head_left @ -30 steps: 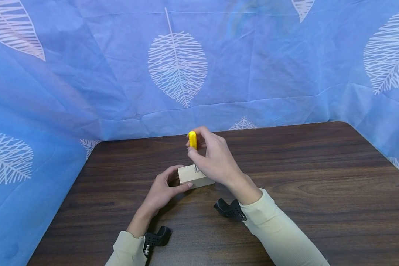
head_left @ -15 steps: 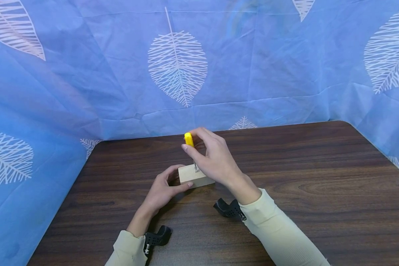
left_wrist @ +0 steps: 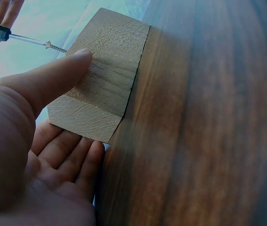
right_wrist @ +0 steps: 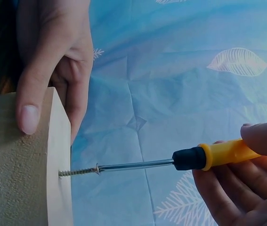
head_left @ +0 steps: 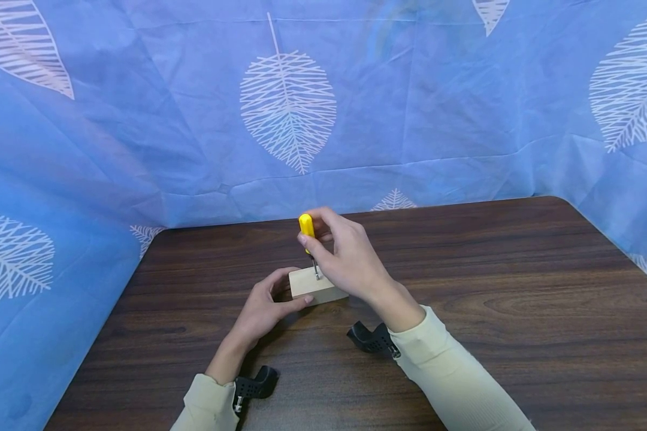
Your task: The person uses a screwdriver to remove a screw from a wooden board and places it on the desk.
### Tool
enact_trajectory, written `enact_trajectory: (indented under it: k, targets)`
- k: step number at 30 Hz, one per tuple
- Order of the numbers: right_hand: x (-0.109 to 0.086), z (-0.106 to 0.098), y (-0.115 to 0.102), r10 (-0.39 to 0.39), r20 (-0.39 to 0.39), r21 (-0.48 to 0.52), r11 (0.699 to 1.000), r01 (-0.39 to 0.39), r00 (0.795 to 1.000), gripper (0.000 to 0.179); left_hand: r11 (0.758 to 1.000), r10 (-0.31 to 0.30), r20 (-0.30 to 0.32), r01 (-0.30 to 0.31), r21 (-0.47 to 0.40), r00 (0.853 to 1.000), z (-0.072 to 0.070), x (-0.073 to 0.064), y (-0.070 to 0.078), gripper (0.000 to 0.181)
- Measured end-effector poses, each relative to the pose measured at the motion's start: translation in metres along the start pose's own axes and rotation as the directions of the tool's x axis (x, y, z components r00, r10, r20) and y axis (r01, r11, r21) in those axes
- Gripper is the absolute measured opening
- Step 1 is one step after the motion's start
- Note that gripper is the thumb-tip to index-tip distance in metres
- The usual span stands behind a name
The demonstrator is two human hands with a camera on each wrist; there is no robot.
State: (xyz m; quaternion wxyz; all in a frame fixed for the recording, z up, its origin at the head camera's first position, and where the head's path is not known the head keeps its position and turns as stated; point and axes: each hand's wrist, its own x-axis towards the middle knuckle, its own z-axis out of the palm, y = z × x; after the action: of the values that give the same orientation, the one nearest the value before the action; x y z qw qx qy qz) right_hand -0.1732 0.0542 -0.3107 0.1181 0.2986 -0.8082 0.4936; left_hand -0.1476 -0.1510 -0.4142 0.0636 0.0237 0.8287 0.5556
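A pale wooden block (head_left: 323,292) rests on the table, and my left hand (head_left: 264,305) grips its left end between thumb and fingers. From the block's top face stands a screw (right_wrist: 79,172), its tip sunk in the wood and much of the thread showing. My right hand (head_left: 350,254) pinches the yellow handle of a screwdriver (head_left: 306,224) above the block. In the right wrist view the screwdriver's metal shaft meets the screw head, roughly in line with it. The left wrist view shows my left thumb pressed on the block's side, with the screw (left_wrist: 56,47) just beyond it.
The dark wood-grain table (head_left: 490,287) spreads around the block. Behind and to the sides hangs a blue cloth (head_left: 194,120) with white leaf prints. Black wrist mounts (head_left: 256,383) stick out below both cuffs.
The right thumb and fingers have shifted round the screwdriver handle, and the handle's top has tipped slightly left. The left hand and the block have stayed in place.
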Motion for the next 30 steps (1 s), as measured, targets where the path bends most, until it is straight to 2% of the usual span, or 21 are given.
enact_trajectory:
  k: [12,18,30]
  targets:
    - [-0.0007,-0.0002,-0.0006,-0.001,-0.026,0.011,1.000,0.001,1.000,0.023,1.000,0.012,0.008,-0.012,-0.014,1.000,0.0003,-0.0002,-0.0004,0.053]
    - [0.0001,-0.0010,-0.0012,0.001,-0.012,0.033,0.999,-0.001,1.000,0.020,1.000,0.010,0.003,-0.010,-0.011,1.000,0.0001,-0.0002,-0.0008,0.053]
    - [-0.0002,-0.0012,-0.0010,0.056,-0.015,0.042,0.998,-0.056,0.998,0.020,1.000,0.019,0.008,-0.019,-0.014,1.000,-0.0003,0.0001,-0.0016,0.054]
